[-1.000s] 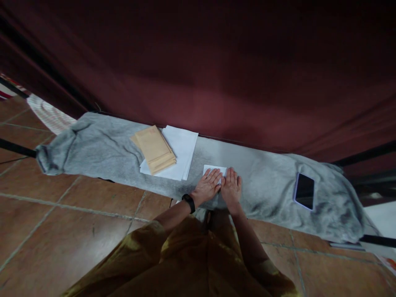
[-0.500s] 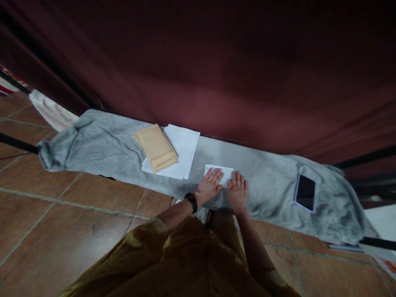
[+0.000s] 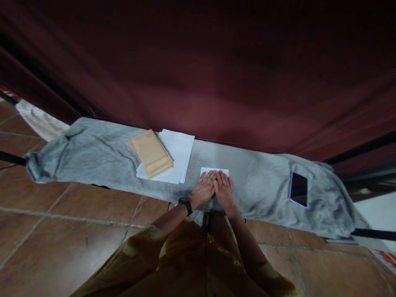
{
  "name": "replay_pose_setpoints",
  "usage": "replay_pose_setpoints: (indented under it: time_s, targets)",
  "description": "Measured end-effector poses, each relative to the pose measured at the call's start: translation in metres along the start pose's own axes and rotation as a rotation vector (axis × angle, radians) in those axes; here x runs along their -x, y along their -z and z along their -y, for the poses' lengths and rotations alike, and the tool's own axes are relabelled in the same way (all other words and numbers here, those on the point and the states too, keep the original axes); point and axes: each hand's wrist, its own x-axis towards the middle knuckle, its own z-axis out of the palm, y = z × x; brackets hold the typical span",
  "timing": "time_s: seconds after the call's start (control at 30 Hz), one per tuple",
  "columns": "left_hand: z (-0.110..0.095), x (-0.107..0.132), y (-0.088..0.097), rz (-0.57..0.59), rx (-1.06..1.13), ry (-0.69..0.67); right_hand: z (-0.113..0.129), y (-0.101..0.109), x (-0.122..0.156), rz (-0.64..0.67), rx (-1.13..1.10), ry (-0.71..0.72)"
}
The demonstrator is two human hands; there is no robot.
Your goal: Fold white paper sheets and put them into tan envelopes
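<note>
A small piece of white paper (image 3: 214, 169), apparently folded, lies on the grey cloth in front of me, mostly covered by my hands. My left hand (image 3: 203, 188) rests flat on it with fingers stretched out. My right hand (image 3: 224, 189) also lies flat on the paper, right beside the left, their fingertips touching or nearly so. To the left are several white sheets (image 3: 184, 154) in a loose stack. A pile of brown envelopes (image 3: 150, 150) sits partly on top of those sheets.
The grey cloth (image 3: 99, 148) covers a long narrow surface and is rumpled at both ends. A phone (image 3: 298, 189) with a dark screen lies toward the right. A dark red curtain (image 3: 198, 90) hangs behind. Tiled floor (image 3: 102, 247) shows in front.
My right hand has moved left from the paper's right edge onto the paper, next to my left hand. The whole view has shifted slightly.
</note>
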Motion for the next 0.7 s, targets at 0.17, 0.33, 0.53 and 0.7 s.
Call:
replay_pose_setpoints:
  time_s: [0.17, 0.33, 0.53, 0.7]
  targets:
    - [0.011, -0.002, -0.002, -0.027, 0.011, 0.134, -0.007, 0.000, 0.000, -0.039, 0.051, -0.053]
    - [0.021, -0.001, 0.003, -0.033, -0.014, 0.194, -0.013, 0.000, 0.000, -0.090, 0.065, -0.111]
    - [0.024, 0.005, 0.006, -0.021, -0.043, 0.273, -0.019, 0.000, 0.003, -0.133, 0.094, -0.162]
    - [0.030, 0.017, 0.008, -0.040, -0.018, 0.232, -0.024, 0.001, 0.008, -0.145, 0.076, -0.176]
